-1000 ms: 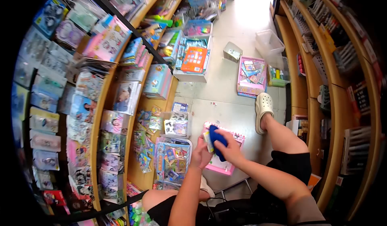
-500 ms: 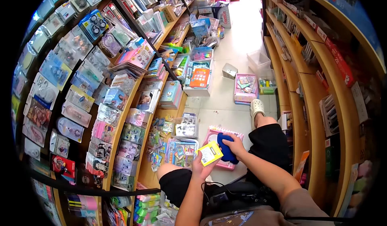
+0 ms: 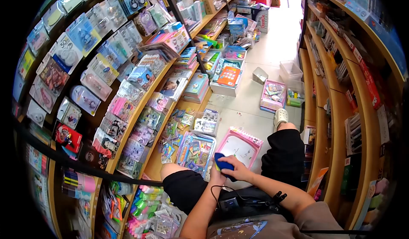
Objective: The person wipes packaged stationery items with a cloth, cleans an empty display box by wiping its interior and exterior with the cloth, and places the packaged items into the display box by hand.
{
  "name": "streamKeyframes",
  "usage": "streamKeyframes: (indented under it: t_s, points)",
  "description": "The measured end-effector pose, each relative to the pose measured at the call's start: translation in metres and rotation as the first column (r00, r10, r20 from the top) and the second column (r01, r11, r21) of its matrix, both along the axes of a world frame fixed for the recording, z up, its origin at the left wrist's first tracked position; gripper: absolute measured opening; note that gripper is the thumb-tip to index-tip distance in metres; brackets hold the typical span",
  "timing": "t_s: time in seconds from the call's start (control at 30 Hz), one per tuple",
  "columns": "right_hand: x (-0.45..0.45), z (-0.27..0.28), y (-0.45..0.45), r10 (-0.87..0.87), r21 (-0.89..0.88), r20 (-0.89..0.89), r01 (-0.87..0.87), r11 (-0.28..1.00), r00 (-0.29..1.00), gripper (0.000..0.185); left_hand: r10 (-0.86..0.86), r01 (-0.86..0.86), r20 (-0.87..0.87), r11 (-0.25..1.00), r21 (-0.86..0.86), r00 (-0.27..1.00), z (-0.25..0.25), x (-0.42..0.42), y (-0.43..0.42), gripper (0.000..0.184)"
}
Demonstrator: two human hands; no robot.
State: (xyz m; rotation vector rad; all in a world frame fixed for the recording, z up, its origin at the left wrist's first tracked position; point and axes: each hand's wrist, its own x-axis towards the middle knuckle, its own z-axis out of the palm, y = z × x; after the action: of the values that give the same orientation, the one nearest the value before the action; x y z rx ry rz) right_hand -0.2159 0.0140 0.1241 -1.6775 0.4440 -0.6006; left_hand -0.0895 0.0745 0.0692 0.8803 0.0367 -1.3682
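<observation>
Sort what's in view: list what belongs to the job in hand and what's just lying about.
In the job:
dark-blue flat pad, in the right hand
yellow-edged item, mostly hidden, at the left hand
probably the pink-rimmed white tray, nearest the hands

Lying about:
orange rectangular packet
clear plastic bin
pink rectangular box of small packets
</observation>
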Motion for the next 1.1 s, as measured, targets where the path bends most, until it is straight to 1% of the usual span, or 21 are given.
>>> streamKeyframes:
  t_s: [0.03, 0.07, 0.1, 0.17, 0.23, 0.27, 0.37, 0.43, 0.5, 0.53, 0.63, 0.7, 0.73, 0.77, 0.87, 0.9, 0.93, 1.0, 1.03, 1.07, 1.1]
  points:
    - [0.005, 0.002, 0.004, 0.075, -0.017, 0.008, -0.075, 0.997, 0.997, 0.045, -0.025, 0.024, -0.107, 1.000, -0.011, 0.994, -0.001, 0.009, 0.005, 0.044]
    - [0.009, 0.002, 0.006, 0.143, -0.038, 0.006, -0.142, 0.989, 0.990, 0.045, -0.027, 0.032, -0.102, 0.999, 0.044, 0.994, -0.002, 0.012, 0.010, 0.041]
    - [0.012, 0.001, 0.007, 0.142, -0.041, -0.032, -0.143, 0.989, 0.989, 0.045, -0.034, 0.036, -0.099, 0.999, 0.022, 0.995, -0.008, 0.016, 0.015, 0.037]
    - [0.016, -0.001, 0.010, 0.135, -0.042, -0.110, -0.141, 0.989, 0.985, 0.045, 0.061, -0.064, -0.133, 0.998, -0.018, 0.989, -0.034, 0.021, 0.025, 0.042]
    - [0.022, -0.016, 0.010, 0.030, -0.140, -0.194, -0.058, 0.988, 0.980, 0.046, 0.106, -0.127, -0.263, 0.990, -0.065, 0.959, 0.016, 0.010, 0.026, 0.050]
    - [0.023, -0.017, 0.009, -0.015, -0.177, -0.243, -0.030, 0.984, 0.970, 0.046, 0.035, -0.100, -0.284, 0.971, -0.218, 0.958, 0.013, 0.015, 0.028, 0.050]
    - [0.026, -0.021, 0.007, -0.166, -0.254, -0.265, 0.097, 0.962, 0.950, 0.044, 0.054, -0.090, -0.248, 0.987, -0.135, 0.967, 0.025, 0.016, 0.030, 0.047]
    - [0.028, -0.033, 0.002, -0.262, -0.235, -0.263, 0.201, 0.951, 0.929, 0.044, 0.058, -0.094, -0.251, 0.987, -0.134, 0.966, 0.011, 0.023, 0.032, 0.048]
    - [0.027, -0.053, -0.005, -0.324, -0.138, -0.377, 0.294, 0.946, 0.868, 0.044, 0.066, -0.107, -0.303, 0.987, -0.122, 0.951, 0.004, 0.029, 0.036, 0.048]
    - [0.026, -0.064, -0.007, -0.331, -0.073, -0.437, 0.333, 0.940, 0.836, 0.044, 0.050, -0.086, -0.329, 0.992, -0.096, 0.943, 0.006, 0.032, 0.034, 0.048]
    - [0.020, -0.115, -0.005, -0.320, 0.154, -0.587, 0.491, 0.857, 0.744, 0.041, 0.113, -0.101, -0.123, 0.990, 0.103, 0.986, -0.004, 0.042, 0.029, 0.042]
    - [0.015, -0.131, -0.001, -0.245, 0.248, -0.611, 0.476, 0.844, 0.753, 0.041, 0.250, -0.212, -0.126, 0.944, 0.253, 0.960, -0.049, 0.068, 0.025, 0.038]
    - [0.012, -0.133, 0.000, -0.200, 0.279, -0.610, 0.444, 0.851, 0.767, 0.042, 0.315, -0.262, -0.121, 0.908, 0.326, 0.941, -0.053, 0.076, 0.023, 0.036]
    - [0.010, -0.136, 0.000, -0.180, 0.272, -0.600, 0.411, 0.870, 0.780, 0.042, 0.323, -0.269, -0.105, 0.897, 0.351, 0.941, -0.055, 0.087, 0.021, 0.033]
    - [0.005, -0.129, -0.003, -0.234, 0.065, -0.604, 0.340, 0.938, 0.762, 0.042, 0.434, -0.390, -0.063, 0.857, 0.338, 0.898, -0.079, 0.129, 0.017, 0.042]
    - [0.003, -0.126, -0.004, -0.238, 0.043, -0.612, 0.332, 0.942, 0.754, 0.042, 0.464, -0.423, -0.056, 0.844, 0.329, 0.884, -0.086, 0.142, 0.017, 0.046]
    - [0.000, -0.123, -0.006, -0.243, 0.021, -0.620, 0.325, 0.945, 0.746, 0.042, 0.501, -0.394, -0.087, 0.765, 0.509, 0.861, -0.085, 0.151, 0.016, 0.056]
    - [-0.003, -0.119, -0.011, -0.181, 0.131, -0.643, 0.340, 0.931, 0.744, 0.041, 0.358, -0.286, 0.006, 0.736, 0.614, 0.934, -0.111, 0.154, 0.025, 0.055]
    - [-0.004, -0.121, -0.013, -0.184, 0.121, -0.653, 0.341, 0.932, 0.735, 0.041, 0.274, -0.234, 0.046, 0.711, 0.663, 0.961, -0.115, 0.151, 0.027, 0.055]
    - [-0.004, -0.123, -0.014, -0.188, 0.112, -0.662, 0.343, 0.933, 0.726, 0.041, 0.086, -0.178, 0.168, 0.714, 0.677, 0.982, -0.123, 0.138, 0.028, 0.051]
    - [-0.004, -0.125, -0.014, -0.191, 0.104, -0.672, 0.347, 0.932, 0.716, 0.040, -0.039, -0.089, 0.185, 0.766, 0.636, 0.982, -0.121, 0.123, 0.022, 0.049]
